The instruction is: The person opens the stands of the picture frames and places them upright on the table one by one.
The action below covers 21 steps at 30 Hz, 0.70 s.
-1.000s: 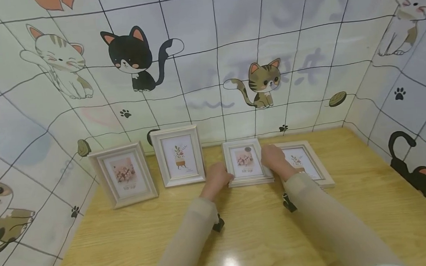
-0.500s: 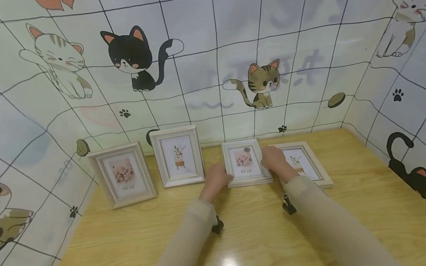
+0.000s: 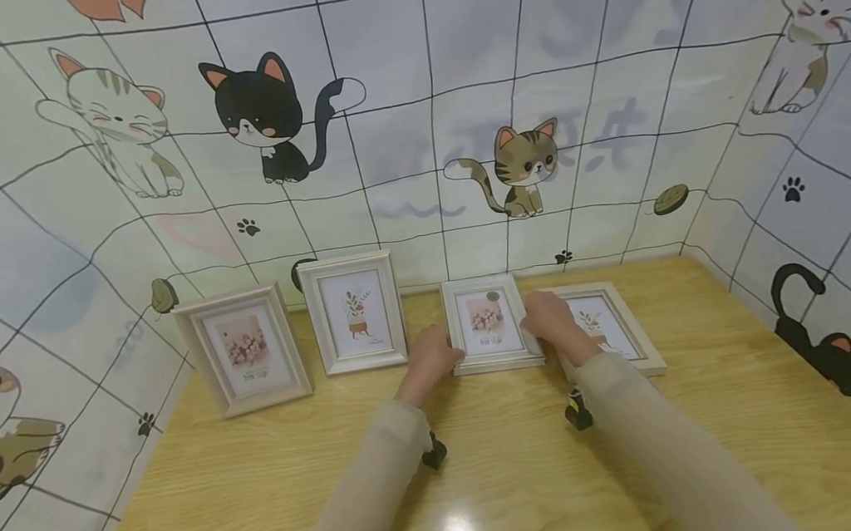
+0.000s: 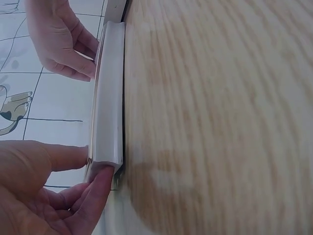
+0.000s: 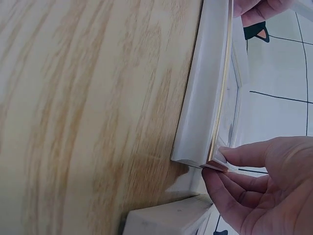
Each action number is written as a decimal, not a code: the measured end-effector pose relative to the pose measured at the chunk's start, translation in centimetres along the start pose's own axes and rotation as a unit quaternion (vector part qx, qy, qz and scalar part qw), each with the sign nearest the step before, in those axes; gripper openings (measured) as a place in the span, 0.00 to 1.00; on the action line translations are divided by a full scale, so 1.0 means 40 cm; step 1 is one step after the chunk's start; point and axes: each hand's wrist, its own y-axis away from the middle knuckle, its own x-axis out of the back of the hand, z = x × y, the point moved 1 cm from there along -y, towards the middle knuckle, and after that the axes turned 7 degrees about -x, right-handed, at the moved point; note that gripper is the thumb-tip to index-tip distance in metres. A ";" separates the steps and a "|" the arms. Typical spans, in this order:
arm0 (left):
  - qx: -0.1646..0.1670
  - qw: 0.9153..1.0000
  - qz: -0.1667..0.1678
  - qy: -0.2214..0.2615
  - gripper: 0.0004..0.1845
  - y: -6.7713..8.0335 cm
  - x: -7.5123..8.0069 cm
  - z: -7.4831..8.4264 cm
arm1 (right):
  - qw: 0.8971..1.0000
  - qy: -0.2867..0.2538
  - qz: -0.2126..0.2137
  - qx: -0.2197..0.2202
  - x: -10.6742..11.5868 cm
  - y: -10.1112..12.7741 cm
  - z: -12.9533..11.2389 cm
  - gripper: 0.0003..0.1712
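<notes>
Hands pinch one small picture frame [image 3: 492, 324] between them on the wooden table [image 3: 532, 474], left hand [image 3: 433, 363] on its left edge, right hand [image 3: 550, 324] on its right edge, beside a flat-lying frame [image 3: 618, 325].

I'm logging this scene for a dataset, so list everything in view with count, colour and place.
Held picture frame: 1, cream-white, upright near the table's back edge, gripped at both sides.
Standing picture frames: 2, cream-white; one leaning by the left wall, one against the back wall.
Flat picture frame: 1, cream-white, lying right of the held one.
Table: 1, light wood.
Cat wallpaper: white tiles with cartoon cats, on the walls around.
Left hand: holds the frame's left edge.
Right hand: holds its right edge.
</notes>
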 end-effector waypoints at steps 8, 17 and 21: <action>-0.017 0.997 0.062 0.036 0.12 0.022 -0.002 -0.004 | 0.998 -0.052 0.026 -0.012 0.010 0.023 -0.004 0.15; -0.026 0.992 0.102 0.074 0.12 0.035 0.000 -0.007 | 0.992 -0.093 0.081 0.004 0.015 0.044 -0.011 0.11; -0.027 0.988 0.119 0.094 0.12 0.035 0.003 -0.008 | 0.988 -0.109 0.106 0.011 0.014 0.045 -0.012 0.14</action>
